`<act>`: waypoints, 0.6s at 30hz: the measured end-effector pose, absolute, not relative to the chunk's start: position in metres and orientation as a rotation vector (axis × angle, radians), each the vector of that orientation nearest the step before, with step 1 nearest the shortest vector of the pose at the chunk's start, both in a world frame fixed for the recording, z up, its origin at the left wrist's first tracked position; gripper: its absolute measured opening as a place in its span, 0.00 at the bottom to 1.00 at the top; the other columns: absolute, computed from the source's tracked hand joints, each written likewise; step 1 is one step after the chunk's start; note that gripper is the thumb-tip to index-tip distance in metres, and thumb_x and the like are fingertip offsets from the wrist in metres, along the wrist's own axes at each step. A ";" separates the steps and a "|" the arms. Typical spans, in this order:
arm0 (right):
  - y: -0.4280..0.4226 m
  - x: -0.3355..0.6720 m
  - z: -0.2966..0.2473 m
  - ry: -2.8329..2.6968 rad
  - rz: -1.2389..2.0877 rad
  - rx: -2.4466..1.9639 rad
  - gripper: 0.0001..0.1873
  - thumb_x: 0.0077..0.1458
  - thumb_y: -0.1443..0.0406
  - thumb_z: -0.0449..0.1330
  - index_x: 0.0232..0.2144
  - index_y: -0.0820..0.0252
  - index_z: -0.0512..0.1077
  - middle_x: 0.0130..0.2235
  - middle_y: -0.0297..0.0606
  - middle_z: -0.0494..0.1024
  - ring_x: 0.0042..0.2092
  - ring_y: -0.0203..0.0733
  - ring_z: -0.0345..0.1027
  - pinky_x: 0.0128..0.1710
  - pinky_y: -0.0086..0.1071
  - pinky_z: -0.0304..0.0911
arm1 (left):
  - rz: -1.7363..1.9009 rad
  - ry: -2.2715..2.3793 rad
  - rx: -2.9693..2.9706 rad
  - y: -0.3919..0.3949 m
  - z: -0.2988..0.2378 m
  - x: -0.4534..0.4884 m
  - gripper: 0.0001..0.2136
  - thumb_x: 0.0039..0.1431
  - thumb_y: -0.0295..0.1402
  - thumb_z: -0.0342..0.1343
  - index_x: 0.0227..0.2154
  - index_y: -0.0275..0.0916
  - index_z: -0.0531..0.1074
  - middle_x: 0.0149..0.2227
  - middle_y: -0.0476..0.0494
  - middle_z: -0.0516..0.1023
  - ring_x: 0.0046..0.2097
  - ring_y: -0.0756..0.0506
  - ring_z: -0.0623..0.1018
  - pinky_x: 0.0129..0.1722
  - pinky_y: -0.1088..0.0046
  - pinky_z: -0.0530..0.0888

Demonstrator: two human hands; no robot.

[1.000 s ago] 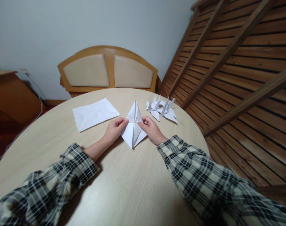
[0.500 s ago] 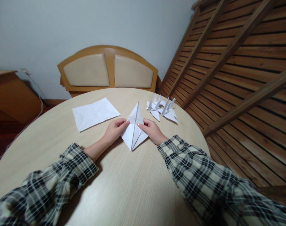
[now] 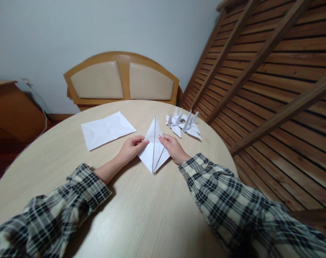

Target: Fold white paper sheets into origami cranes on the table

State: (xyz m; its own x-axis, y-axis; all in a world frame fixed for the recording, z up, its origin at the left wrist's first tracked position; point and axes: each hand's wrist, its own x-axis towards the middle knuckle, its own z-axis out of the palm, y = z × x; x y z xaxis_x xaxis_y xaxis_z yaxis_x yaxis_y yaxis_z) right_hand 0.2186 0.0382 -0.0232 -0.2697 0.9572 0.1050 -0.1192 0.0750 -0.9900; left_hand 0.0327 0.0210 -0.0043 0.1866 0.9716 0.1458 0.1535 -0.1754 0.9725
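Between my hands is a white folded paper [image 3: 149, 154], diamond-shaped, with a crease down its middle and its sharp tip pointing away from me. My left hand [image 3: 132, 146] grips its left edge, thumb on top and the other fingers mostly hidden beneath. On the right edge, my right hand [image 3: 174, 147] pinches the paper in the same way, its thumb lying on the upper face. Several folded paper cranes [image 3: 176, 123] stand beyond my right hand. Flat white paper sheets [image 3: 108, 129] lie beyond my left hand.
All of this rests on a round, light wooden table [image 3: 149, 218]. A headboard with two beige panels [image 3: 151, 81] is behind it, against the wall. Slatted wooden boards [image 3: 265, 89] lean along the right side, and a brown cabinet [image 3: 15, 111] stands at the far left.
My right thumb has moved slightly up and outward from the middle crease. The diamond paper has turned a little and sits straighter. Both hands keep their hold.
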 end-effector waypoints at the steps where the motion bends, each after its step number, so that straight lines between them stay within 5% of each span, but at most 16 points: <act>1: 0.038 0.218 -0.023 -1.372 1.389 -0.918 0.21 0.49 0.49 0.63 0.35 0.60 0.74 0.30 0.34 0.72 0.30 0.36 0.62 0.28 0.30 0.55 | 1.113 1.121 1.543 0.021 -0.005 0.032 0.10 0.52 0.38 0.60 0.28 0.35 0.76 0.26 0.45 0.75 0.26 0.50 0.69 0.25 0.73 0.64; 12: 0.042 0.225 -0.027 -1.487 1.443 -0.931 0.22 0.48 0.48 0.64 0.30 0.61 0.74 0.27 0.33 0.72 0.27 0.34 0.61 0.26 0.29 0.53 | 0.983 1.077 1.407 0.028 -0.008 0.025 0.11 0.48 0.38 0.64 0.30 0.34 0.77 0.28 0.42 0.77 0.27 0.48 0.72 0.25 0.73 0.65; 18: 0.042 0.226 -0.027 -1.552 1.434 -0.948 0.21 0.49 0.48 0.63 0.29 0.61 0.73 0.25 0.31 0.69 0.26 0.34 0.59 0.25 0.29 0.52 | 0.971 1.027 1.442 0.023 0.001 0.022 0.09 0.50 0.38 0.63 0.23 0.39 0.72 0.21 0.49 0.67 0.22 0.52 0.62 0.19 0.75 0.56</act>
State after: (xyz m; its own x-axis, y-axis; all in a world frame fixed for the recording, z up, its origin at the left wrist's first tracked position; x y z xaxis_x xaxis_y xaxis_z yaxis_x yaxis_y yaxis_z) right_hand 0.2263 0.0416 -0.0269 -0.3969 0.9154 0.0678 0.0051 0.0760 -0.9971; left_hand 0.0225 0.0232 0.0011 0.2980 0.9540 0.0339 0.0870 -0.0625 0.9942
